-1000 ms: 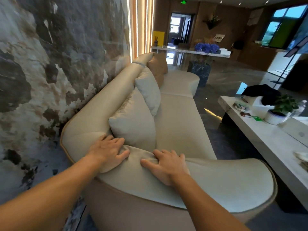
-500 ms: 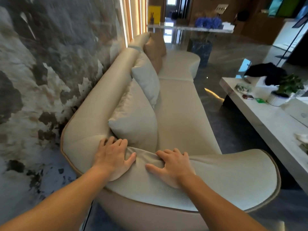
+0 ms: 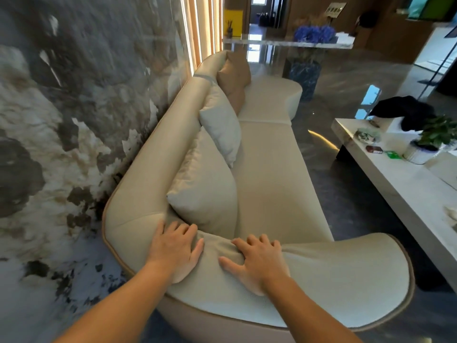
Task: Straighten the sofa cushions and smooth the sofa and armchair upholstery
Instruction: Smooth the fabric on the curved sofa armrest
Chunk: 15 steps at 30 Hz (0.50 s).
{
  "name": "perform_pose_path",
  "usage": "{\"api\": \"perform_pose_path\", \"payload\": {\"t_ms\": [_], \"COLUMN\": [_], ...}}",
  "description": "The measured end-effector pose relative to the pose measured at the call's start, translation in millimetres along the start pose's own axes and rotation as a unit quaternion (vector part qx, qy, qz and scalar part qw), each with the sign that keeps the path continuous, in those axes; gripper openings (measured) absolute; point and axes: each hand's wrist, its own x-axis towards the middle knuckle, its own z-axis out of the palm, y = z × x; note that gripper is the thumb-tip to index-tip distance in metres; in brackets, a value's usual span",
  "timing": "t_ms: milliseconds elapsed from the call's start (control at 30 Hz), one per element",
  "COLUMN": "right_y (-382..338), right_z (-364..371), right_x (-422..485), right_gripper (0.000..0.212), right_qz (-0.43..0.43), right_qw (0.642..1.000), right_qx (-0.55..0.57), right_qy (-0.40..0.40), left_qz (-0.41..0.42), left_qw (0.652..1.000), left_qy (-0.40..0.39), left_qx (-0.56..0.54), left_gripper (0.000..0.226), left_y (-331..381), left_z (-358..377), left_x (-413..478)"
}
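**Pressing the sofa arm flat with both palms**

Resting side by side on the near arm of the cream sofa [image 3: 267,184], both hands lie open, fingers spread, gripping nothing. The left hand [image 3: 174,251] is flat where the arm curves up into the backrest, its fingertips just short of the nearest cream cushion [image 3: 205,191]. The right hand [image 3: 257,263] is a little apart from it, palm down on the textured top of the arm, with a raised fold of fabric between the two thumbs.

Beyond that cushion, a second cream cushion [image 3: 221,125] leans against the backrest and overlaps the first, and a tan cushion [image 3: 235,75] stands at the far end. The sofa runs lengthwise away from the camera, its long axis parallel to the mottled grey and white stone wall [image 3: 74,107] on the left, with its back against that wall and its seat open toward the right.

To the right, across a strip of dark glossy floor [image 3: 346,82], a pale low table [image 3: 400,189] carries a potted plant [image 3: 435,137], a black cloth [image 3: 405,110] and some small items. Blue flowers [image 3: 314,33] sit on a far counter.
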Motion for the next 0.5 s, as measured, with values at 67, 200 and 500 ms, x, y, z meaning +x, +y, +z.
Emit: {"api": "perform_pose_path", "payload": {"t_ms": [67,200,500], "right_y": [-6.7,-19.2,-92.1], "right_z": [-9.3,-58.9,-270.8], "right_x": [-6.5,-20.4,-199.8], "right_gripper": [0.085,0.068,0.039], "right_qz": [0.021,0.05,0.097], "right_qw": [0.997,0.98,0.98], "right_qx": [-0.008,-0.018,-0.011], "right_qy": [-0.07,-0.191,-0.171], "left_qz": [-0.042,-0.003,0.011], "left_qw": [0.995,0.965,0.983], "left_qy": [-0.089,-0.26,-0.183], "left_qx": [0.003,-0.021,-0.013], "left_gripper": [0.048,0.044,0.059], "left_y": [13.5,40.1,39.8], "left_z": [-18.4,-88.2,-304.9], "left_x": [-6.1,-20.7,-174.4]}}
